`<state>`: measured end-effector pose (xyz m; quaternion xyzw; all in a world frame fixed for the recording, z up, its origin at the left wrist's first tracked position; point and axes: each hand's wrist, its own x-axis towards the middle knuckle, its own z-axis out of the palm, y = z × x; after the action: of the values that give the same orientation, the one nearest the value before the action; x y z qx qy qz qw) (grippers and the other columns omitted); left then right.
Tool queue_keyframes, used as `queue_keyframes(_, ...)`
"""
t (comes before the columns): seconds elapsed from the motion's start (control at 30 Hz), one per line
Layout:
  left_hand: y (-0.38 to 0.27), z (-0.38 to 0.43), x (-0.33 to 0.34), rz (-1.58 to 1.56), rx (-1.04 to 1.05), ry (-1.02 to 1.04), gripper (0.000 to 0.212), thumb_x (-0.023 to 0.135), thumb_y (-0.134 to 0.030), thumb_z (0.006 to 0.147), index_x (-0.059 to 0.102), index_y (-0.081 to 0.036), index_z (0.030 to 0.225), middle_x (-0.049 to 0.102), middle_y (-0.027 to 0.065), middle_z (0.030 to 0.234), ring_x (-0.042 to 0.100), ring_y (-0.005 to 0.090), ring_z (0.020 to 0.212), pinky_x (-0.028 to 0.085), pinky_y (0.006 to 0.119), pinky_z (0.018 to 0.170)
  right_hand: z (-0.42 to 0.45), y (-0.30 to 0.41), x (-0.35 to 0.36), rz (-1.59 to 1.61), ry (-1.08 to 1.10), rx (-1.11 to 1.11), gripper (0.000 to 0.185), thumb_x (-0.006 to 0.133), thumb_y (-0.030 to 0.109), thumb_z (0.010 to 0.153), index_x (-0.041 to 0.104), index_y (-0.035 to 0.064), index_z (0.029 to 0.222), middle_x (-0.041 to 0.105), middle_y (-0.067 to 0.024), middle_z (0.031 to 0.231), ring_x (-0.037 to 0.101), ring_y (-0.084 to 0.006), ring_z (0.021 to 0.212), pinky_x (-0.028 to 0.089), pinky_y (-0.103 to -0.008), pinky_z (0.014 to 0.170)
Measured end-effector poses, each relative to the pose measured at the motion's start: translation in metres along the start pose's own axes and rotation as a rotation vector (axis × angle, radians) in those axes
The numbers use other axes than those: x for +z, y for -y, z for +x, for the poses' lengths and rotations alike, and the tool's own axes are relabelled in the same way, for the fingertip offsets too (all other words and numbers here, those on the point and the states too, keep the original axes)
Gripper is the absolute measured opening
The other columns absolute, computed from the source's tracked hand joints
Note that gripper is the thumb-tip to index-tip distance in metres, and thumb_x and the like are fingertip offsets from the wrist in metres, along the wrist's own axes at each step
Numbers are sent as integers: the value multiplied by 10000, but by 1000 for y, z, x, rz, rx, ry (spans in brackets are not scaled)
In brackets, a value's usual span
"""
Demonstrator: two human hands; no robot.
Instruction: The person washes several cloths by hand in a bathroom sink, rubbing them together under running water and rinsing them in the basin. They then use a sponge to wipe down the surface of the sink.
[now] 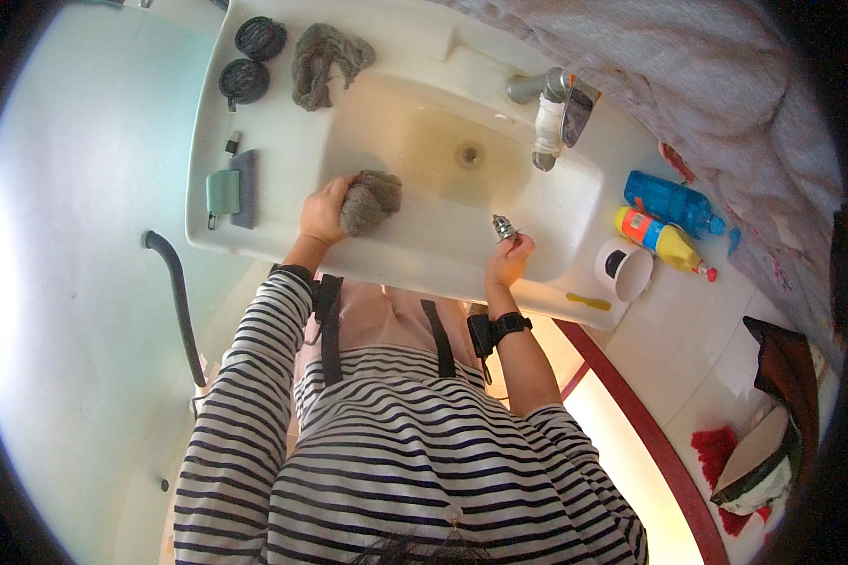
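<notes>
My left hand (324, 212) grips a bunched grey cloth (372, 202) over the left part of a white sink (424, 244). Between the fingers of my right hand (510, 260) is a small ridged metal fitting (503, 227), which looks like a drain stopper. It is above the front right of the basin, tip pointing away from me. Shallow, yellowish water (431, 152) lies around the drain hole (469, 155). A metal faucet (550, 127) with a white wrapping on its spout reaches over the basin from the back right.
On the sink's left ledge are a second grey cloth (318, 63), two round black items (244, 81), a green pouch (222, 192) and a grey pad (246, 187). Rightward stand a white cup (625, 272), a yellow bottle (661, 240), a blue bottle (671, 203) and a yellow stick-like item (588, 301).
</notes>
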<state>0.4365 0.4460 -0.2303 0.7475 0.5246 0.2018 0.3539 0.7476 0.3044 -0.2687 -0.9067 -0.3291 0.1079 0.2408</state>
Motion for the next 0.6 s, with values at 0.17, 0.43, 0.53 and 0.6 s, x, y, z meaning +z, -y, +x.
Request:
queue_keyframes(0.17, 2, 0, 3, 3, 18, -22, 385, 599, -259, 698, 515, -106, 1041, 596, 133, 927, 576, 341, 805, 472, 392, 676, 9, -40, 8, 293, -30, 41, 235, 433, 173, 834, 398, 15, 1005, 516, -100, 738, 515, -185, 550, 426, -312, 501)
queue_keyframes(0.43, -2, 0, 0, -25, 67, -72, 396, 595, -254, 700, 507, -112, 1058, 600, 127, 921, 575, 346, 801, 473, 398, 668, 74, 39, -71, 730, 5, 141, 154, 478, 109, 816, 421, 29, 934, 486, -48, 705, 461, -105, 502, 368, -218, 430)
queue_keyframes(0.53, 1, -1, 1, -48, 7, -22, 459, 631, -280, 688, 508, -108, 1095, 592, 129, 988, 578, 338, 873, 473, 394, 734, 98, 59, -100, 670, 30, -19, 117, 510, 75, 803, 454, 31, 896, 496, -35, 706, 463, -94, 526, 382, -213, 471)
queue_keyframes(0.6, 6, -2, 3, 15, -9, 15, 464, 628, -297, 695, 504, -112, 1102, 592, 127, 975, 579, 339, 851, 474, 398, 721, 104, 73, -116, 593, 60, -167, 106, 544, 48, 786, 489, 26, 874, 510, -24, 726, 464, -75, 573, 397, -207, 529)
